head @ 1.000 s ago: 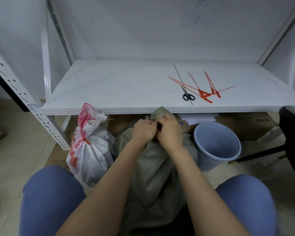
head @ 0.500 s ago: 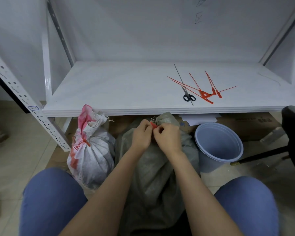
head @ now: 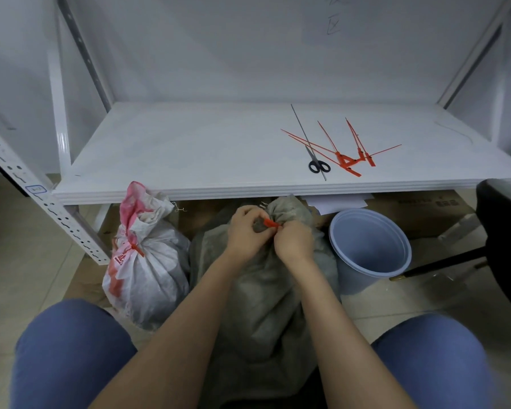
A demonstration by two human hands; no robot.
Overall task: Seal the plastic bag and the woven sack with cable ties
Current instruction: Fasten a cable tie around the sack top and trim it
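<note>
Below the shelf (head: 189,160), both hands, left (head: 246,231) and right (head: 293,242), pinch a red tie (head: 270,223) at the grey sack's (head: 266,290) gathered neck; the white bag (head: 148,267) alongside looks already tied, leaving this cinch.

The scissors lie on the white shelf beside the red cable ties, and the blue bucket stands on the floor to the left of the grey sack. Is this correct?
Not quite: in the head view the blue bucket stands on the floor to the right of the grey sack, not the left. The scissors do lie on the white shelf beside the red cable ties.

White metal shelf (head: 189,154) against white wall (head: 219,39).
</note>
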